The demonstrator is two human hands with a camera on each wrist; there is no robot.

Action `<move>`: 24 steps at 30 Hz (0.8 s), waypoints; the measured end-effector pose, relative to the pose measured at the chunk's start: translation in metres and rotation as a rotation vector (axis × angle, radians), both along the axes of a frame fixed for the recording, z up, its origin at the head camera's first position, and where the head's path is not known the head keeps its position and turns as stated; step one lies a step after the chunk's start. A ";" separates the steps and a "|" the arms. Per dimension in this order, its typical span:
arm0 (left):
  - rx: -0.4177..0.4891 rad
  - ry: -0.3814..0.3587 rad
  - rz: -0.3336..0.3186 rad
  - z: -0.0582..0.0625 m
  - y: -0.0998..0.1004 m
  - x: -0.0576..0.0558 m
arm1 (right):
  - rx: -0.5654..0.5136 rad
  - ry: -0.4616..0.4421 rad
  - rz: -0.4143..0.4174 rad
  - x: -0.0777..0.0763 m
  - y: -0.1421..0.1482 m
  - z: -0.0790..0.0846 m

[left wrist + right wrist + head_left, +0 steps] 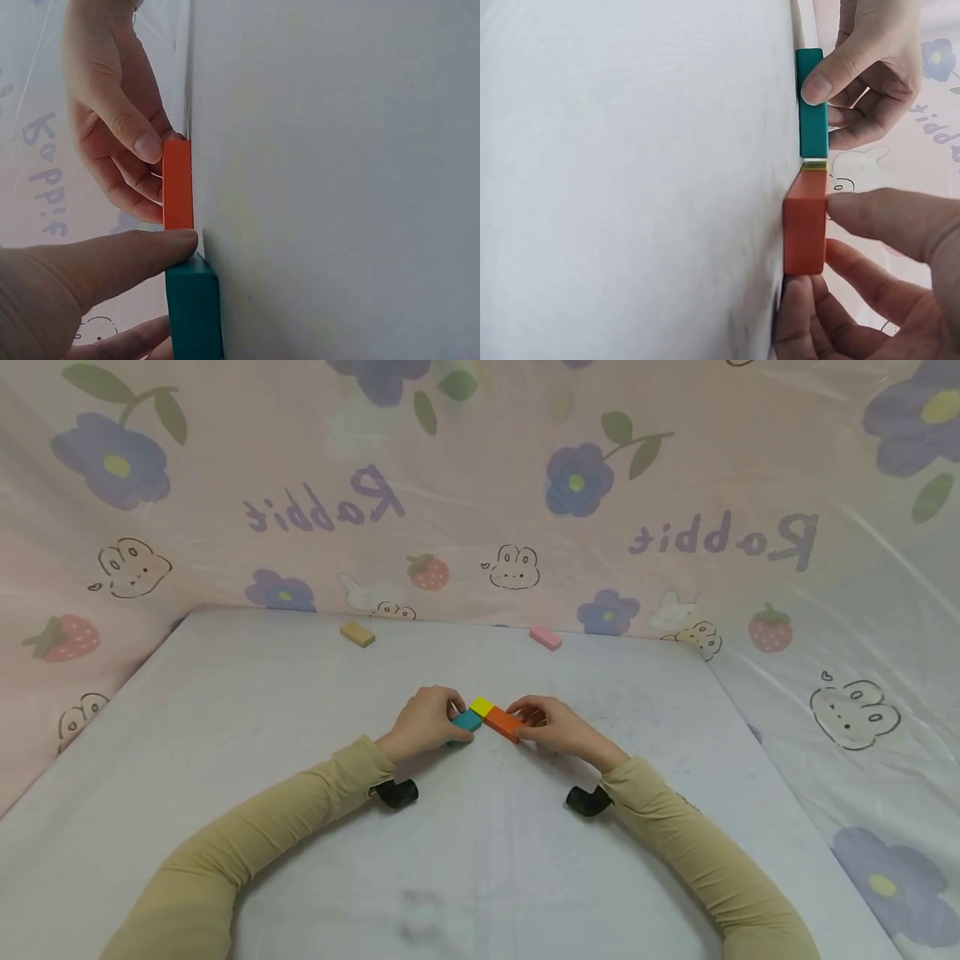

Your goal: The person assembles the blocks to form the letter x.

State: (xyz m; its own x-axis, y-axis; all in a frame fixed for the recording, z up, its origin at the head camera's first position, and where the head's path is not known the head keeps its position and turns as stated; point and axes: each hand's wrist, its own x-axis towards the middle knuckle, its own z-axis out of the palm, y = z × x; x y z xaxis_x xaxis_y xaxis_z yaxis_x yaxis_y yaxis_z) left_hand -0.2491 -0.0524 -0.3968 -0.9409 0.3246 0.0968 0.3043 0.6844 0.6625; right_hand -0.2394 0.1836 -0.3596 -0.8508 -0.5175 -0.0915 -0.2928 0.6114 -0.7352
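Note:
Three small blocks lie close together on the white table, in the middle of the head view. My left hand point(427, 718) pinches the teal block point(467, 721) between thumb and fingers. The yellow block point(481, 707) sits at the far corner, between the teal one and the orange block point(503, 724). From the other side, my right hand point(558, 724) holds the orange block by its outer end, thumb on the near side. In the right wrist view, a thin edge of yellow shows between the orange block point(805, 236) and the teal block point(814, 124).
Toward the back of the white table point(300, 693) lie a tan block point(357, 634) at left and a pink block point(545, 637) at right. A printed curtain point(465, 468) hangs along the back and sides. Black devices point(397, 793) sit under both wrists.

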 end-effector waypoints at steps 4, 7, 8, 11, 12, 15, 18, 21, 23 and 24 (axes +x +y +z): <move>0.000 0.000 0.007 0.000 0.000 0.000 | 0.004 -0.008 -0.005 -0.004 0.000 -0.005; -0.006 -0.010 -0.009 0.001 -0.001 0.000 | -0.003 -0.006 -0.008 -0.013 0.006 -0.019; -0.007 -0.016 -0.022 0.002 -0.002 -0.001 | -0.003 -0.002 -0.009 -0.015 0.007 -0.022; 0.004 -0.058 -0.073 0.005 -0.006 -0.004 | -0.003 0.005 -0.010 -0.017 0.009 -0.025; 0.009 -0.074 -0.095 0.007 -0.008 -0.005 | 0.000 0.007 -0.013 -0.017 0.009 -0.025; 0.034 -0.123 -0.149 0.010 -0.014 -0.008 | 0.006 0.009 -0.016 -0.017 0.010 -0.024; 0.053 -0.165 -0.176 0.012 -0.018 -0.009 | 0.010 0.006 -0.024 -0.017 0.010 -0.024; 0.066 -0.199 -0.175 0.012 -0.020 -0.009 | 0.011 0.003 -0.025 -0.016 0.010 -0.025; 0.074 -0.209 -0.172 0.012 -0.021 -0.008 | 0.010 0.001 -0.027 -0.017 0.010 -0.026; 0.077 -0.212 -0.171 0.012 -0.021 -0.007 | 0.009 0.002 -0.025 -0.016 0.010 -0.027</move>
